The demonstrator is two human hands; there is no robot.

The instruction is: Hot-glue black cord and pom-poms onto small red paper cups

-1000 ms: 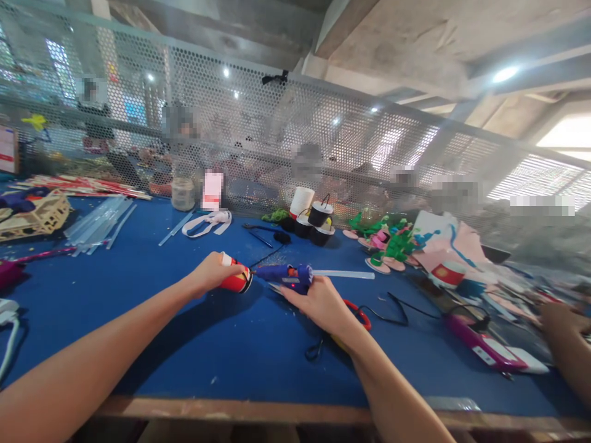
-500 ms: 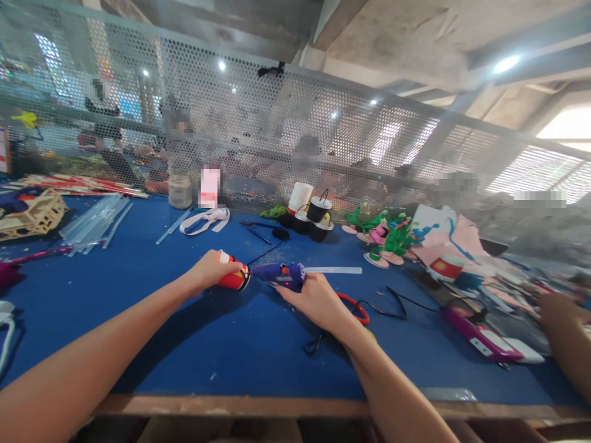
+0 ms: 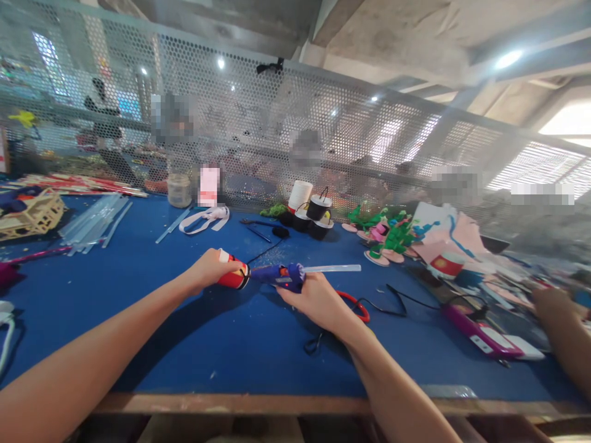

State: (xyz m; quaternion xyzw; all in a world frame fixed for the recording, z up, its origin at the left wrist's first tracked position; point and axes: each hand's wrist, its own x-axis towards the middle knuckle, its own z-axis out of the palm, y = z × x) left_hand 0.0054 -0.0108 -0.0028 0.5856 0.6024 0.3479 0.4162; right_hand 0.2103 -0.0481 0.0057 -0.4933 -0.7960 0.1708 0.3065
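Observation:
A red paper cup (image 3: 234, 277) with a white rim lies tipped on its side in my left hand (image 3: 210, 269), whose fingers wrap round it. Black cord runs about the cup's right end and trails off toward a small black bundle (image 3: 281, 231). My right hand (image 3: 318, 298) grips a blue hot glue gun (image 3: 279, 276), with a clear glue stick (image 3: 335, 268) poking out of its back. The gun's nozzle is at the corded end of the cup; whether it touches is too small to tell.
Red-handled scissors (image 3: 355, 306) lie beneath my right forearm. Black-and-white cups (image 3: 319, 209) are stacked at the back, near green craft plants (image 3: 394, 237). Loose glue sticks (image 3: 95, 221) lie left, a purple device (image 3: 480, 332) right. Another person's hand (image 3: 556, 311) is at far right.
The glue gun's nozzle has shifted very slightly left and down against the cup's end. The other person's hand at far right has moved a little left. My left hand stays nearly still.

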